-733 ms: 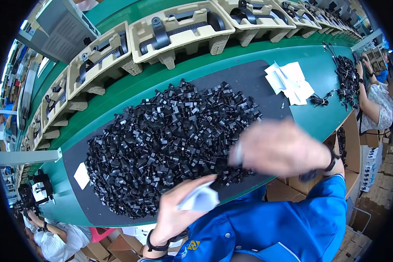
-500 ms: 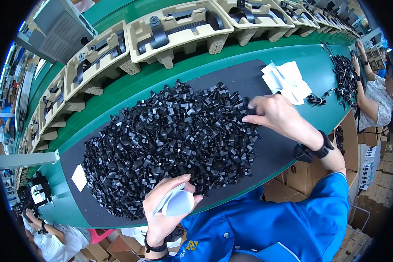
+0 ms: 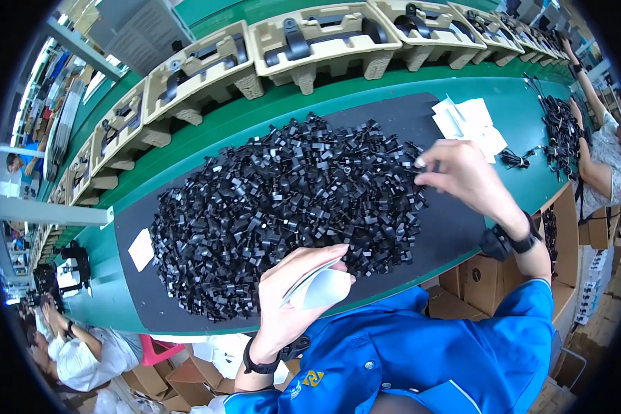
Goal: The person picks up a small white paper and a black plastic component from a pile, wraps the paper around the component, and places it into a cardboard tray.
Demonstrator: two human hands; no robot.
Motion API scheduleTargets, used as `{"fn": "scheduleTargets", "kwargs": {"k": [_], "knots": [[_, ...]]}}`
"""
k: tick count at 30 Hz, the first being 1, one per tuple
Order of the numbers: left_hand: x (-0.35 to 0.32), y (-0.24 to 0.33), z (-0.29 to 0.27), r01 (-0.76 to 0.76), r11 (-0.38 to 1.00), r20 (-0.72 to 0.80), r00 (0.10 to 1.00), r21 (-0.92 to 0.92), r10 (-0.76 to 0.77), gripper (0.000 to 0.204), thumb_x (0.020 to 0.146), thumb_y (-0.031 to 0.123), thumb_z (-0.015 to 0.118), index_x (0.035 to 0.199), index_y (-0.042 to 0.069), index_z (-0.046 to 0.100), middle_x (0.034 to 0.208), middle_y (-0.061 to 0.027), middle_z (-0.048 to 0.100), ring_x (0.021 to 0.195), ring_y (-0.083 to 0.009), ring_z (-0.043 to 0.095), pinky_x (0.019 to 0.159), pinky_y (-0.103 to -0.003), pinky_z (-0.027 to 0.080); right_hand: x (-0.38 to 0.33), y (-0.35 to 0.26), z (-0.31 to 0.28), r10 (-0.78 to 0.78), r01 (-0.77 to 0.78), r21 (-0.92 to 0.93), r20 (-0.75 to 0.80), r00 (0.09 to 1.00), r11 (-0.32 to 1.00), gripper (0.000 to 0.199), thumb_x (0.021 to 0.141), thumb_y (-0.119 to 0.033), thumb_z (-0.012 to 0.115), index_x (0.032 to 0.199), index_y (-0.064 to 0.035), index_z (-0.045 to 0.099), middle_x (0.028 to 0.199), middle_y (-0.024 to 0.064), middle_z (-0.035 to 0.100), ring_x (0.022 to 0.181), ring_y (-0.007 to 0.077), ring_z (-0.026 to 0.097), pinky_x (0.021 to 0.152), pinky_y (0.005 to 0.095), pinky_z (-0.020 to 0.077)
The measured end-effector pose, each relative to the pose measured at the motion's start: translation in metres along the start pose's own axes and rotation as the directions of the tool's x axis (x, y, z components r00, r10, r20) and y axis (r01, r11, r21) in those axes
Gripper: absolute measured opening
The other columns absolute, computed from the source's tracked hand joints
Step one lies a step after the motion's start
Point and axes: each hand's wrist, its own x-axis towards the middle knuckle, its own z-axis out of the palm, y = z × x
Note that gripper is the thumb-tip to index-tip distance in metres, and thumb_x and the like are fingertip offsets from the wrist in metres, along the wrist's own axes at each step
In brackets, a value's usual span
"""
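Note:
A broad heap of small black plastic parts (image 3: 283, 207) covers most of a dark grey mat (image 3: 455, 210). My left hand (image 3: 290, 297) is closed around folded white paper (image 3: 321, 286) at the heap's near edge. The paper's loose end curls out between thumb and fingers. At the right edge of the heap is my right hand (image 3: 462, 172), its thumb and forefinger curved and apart. Dark parts lie close to those fingertips; I see none plainly gripped. Both wrists wear dark bands.
Moulded pulp trays (image 3: 324, 45) holding black parts line the far side of the green bench (image 3: 386, 93). White papers (image 3: 472, 124) and bundled black cables (image 3: 559, 131) lie on the right. A white slip (image 3: 141, 250) is at left. Cardboard boxes (image 3: 486, 283) stand below. Co-workers sit on both sides.
The view has shifted, so the bench things appear farther right. My left hand has moved up and right with the folded paper. My right hand stays by the heap's right edge.

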Motion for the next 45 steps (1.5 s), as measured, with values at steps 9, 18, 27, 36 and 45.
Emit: {"fn": "scheduleTargets", "kwargs": {"k": [9, 18, 27, 36, 45], "knots": [[0.012, 0.006, 0.02, -0.133, 0.977, 0.08, 0.989, 0.168, 0.121, 0.053, 0.063, -0.007, 0.071, 0.114, 0.005, 0.062, 0.106, -0.0079, 0.066, 0.089, -0.018, 0.064, 0.078, -0.028, 0.052, -0.05, -0.1, -0.001, -0.658, 0.644, -0.149, -0.089, 0.747, 0.751, 0.02, 0.072, -0.007, 0.064, 0.091, -0.0015, 0.065, 0.083, 0.0091, 0.063, 0.059, 0.0152, 0.061, 0.041, 0.0262, 0.045], [0.015, 0.002, 0.012, 0.176, 0.984, 0.074, 0.982, -0.01, -0.175, 0.06, 0.063, -0.007, 0.072, 0.12, 0.009, 0.059, 0.106, -0.0079, 0.066, 0.094, -0.0178, 0.064, 0.082, -0.028, 0.051, -0.02, -0.107, -0.002, -0.531, 0.649, -0.086, 0.5, 0.684, 0.756, 0.03, 0.072, -0.009, 0.061, 0.098, 0.0046, 0.056, 0.06, 0.0076, 0.057, 0.044, 0.0213, 0.058, 0.037, 0.0329, 0.0407], [0.02, -0.001, 0.012, 0.058, 0.998, -0.065, 0.996, -0.01, -0.058, 0.076, 0.067, -0.006, 0.073, 0.135, 0.008, 0.043, 0.102, -0.0092, 0.067, 0.09, -0.0131, 0.064, 0.082, -0.026, 0.05, 0.009, -0.101, 0.003, -0.485, 0.533, 0.081, 0.544, 0.684, 0.843, 0.029, 0.079, -0.01, 0.058, 0.1, 0.007, 0.051, 0.049, 0.0089, 0.054, 0.039, 0.0277, 0.056, 0.038, 0.0367, 0.043], [0.003, 0.017, 0.008, 0.168, 0.93, -0.125, 0.968, -0.326, -0.219, 0.066, 0.077, -0.006, 0.065, 0.136, -0.006, 0.034, 0.1, -0.0171, 0.066, 0.082, -0.016, 0.066, 0.071, -0.026, 0.053, -0.003, -0.081, 0.026, -0.567, 0.613, 0.16, -0.255, 0.783, 0.774, 0.034, 0.071, -0.005, 0.071, 0.104, -0.0033, 0.063, 0.062, 0.0035, 0.057, 0.06, 0.0206, 0.058, 0.051, 0.0346, 0.0459], [-0.011, 0.004, 0.03, 0.174, 0.837, -0.123, 0.954, -0.519, -0.275, 0.066, 0.081, -0.006, 0.061, 0.138, -0.008, 0.028, 0.108, -0.022, 0.062, 0.096, -0.0225, 0.063, 0.084, -0.029, 0.051, -0.031, -0.051, 0.036, -0.762, 0.791, -0.024, -0.287, 0.581, 0.612, 0.028, 0.061, -0.006, 0.071, 0.09, -0.0065, 0.072, 0.077, 0.0021, 0.061, 0.061, 0.0124, 0.049, 0.051, 0.0237, 0.0408]]}}
